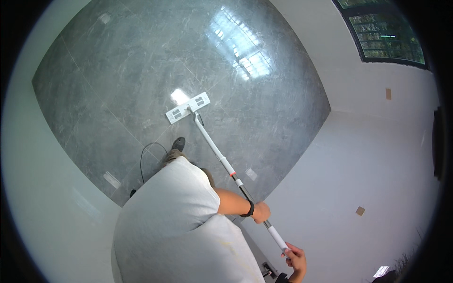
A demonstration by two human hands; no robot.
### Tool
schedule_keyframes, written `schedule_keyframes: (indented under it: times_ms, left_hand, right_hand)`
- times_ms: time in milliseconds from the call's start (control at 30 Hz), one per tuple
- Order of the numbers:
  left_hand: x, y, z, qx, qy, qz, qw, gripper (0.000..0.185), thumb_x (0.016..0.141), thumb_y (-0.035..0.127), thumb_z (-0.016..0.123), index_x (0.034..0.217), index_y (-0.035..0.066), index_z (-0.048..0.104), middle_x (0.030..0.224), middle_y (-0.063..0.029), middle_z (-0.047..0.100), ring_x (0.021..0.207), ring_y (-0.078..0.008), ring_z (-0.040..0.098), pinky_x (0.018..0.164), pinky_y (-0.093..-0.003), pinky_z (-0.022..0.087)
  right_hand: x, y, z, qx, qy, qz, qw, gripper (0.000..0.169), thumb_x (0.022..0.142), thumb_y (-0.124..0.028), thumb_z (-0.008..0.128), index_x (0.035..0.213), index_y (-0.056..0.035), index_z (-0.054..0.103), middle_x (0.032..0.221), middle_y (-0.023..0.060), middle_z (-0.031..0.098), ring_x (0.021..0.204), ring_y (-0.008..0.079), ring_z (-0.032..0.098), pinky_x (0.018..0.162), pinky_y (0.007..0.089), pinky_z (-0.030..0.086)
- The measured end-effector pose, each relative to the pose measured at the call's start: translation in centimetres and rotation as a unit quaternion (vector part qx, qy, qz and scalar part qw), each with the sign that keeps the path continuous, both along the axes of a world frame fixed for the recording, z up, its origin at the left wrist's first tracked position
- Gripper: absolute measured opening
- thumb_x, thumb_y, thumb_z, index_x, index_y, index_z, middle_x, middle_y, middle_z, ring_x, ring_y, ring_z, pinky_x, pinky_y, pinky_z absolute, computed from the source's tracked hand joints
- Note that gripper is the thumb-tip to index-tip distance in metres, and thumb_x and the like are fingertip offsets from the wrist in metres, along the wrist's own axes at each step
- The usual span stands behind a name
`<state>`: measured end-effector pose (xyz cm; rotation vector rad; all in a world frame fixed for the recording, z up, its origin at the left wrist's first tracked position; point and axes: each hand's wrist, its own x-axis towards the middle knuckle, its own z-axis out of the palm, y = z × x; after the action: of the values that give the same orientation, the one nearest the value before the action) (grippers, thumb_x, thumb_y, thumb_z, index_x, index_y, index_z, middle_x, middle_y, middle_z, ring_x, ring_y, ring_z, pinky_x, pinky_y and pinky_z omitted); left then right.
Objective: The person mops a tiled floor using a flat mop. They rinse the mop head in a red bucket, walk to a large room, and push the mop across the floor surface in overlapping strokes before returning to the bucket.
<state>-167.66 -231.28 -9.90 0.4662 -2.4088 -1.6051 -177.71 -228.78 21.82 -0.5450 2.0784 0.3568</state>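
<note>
A flat mop's white rectangular head (188, 108) lies on the grey tiled floor, ahead of a dark shoe (178, 143). From its hinge the telescopic mop pole (212, 143) slants down to the right, white below with an orange-red ring and bare metal above. My left hand (261, 212), with a black band at the wrist, is wrapped around the metal section. Higher up, the fingers of my right hand (295, 257) close on the end of the white grip (277, 237). The mop head's underside is hidden.
Pale walls (354, 152) meet the floor (141, 70) on both sides. A dark-framed window (387, 35) is upper right. A thin black cable (142, 159) loops beside my leg. Small tan patches (360, 211) mark the right wall. Light reflects off the floor.
</note>
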Motion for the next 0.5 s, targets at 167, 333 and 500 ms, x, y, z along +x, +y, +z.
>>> schedule_keyframes:
  times_ms: [167, 333, 500]
  left_hand:
    - [-3.4, -3.6, -1.5, 0.011, 0.09, 0.088, 0.992, 0.012, 0.066, 0.012, 0.067, 0.071, 0.003, 0.072, 0.073, -0.0182, 0.07, 0.071, -0.0366, 0.07, 0.061, -0.0475, 0.055]
    - [3.3, -16.7, -8.0, 0.051, 0.003, 0.171, 0.984, 0.015, 0.063, 0.017, 0.069, 0.071, 0.004, 0.071, 0.072, -0.0167, 0.069, 0.071, -0.0359, 0.069, 0.062, -0.046, 0.056]
    - [18.0, -20.9, -21.4, -0.038, -0.345, 0.407, 0.845, 0.01, 0.072, 0.02, 0.071, 0.075, 0.01, 0.072, 0.078, -0.0132, 0.068, 0.08, -0.0336, 0.066, 0.071, -0.0472, 0.052]
  right_hand:
    - [-6.5, -5.6, -0.8, 0.028, 0.014, 0.076, 0.997, 0.043, 0.09, -0.022, 0.072, 0.129, -0.0067, 0.065, 0.069, 0.0022, 0.066, 0.042, 0.0062, 0.045, 0.036, 0.0225, 0.031]
    - [-4.0, -21.6, -10.0, 0.023, -0.124, 0.179, 0.976, 0.043, 0.094, -0.021, 0.068, 0.133, -0.0052, 0.062, 0.072, -0.0002, 0.066, 0.041, 0.0045, 0.043, 0.036, 0.0211, 0.032]
    - [4.8, -30.7, -30.3, 0.061, -0.303, 0.216, 0.926, 0.045, 0.101, -0.028, 0.057, 0.143, -0.013, 0.053, 0.077, -0.0018, 0.063, 0.042, 0.0051, 0.044, 0.036, 0.0211, 0.032]
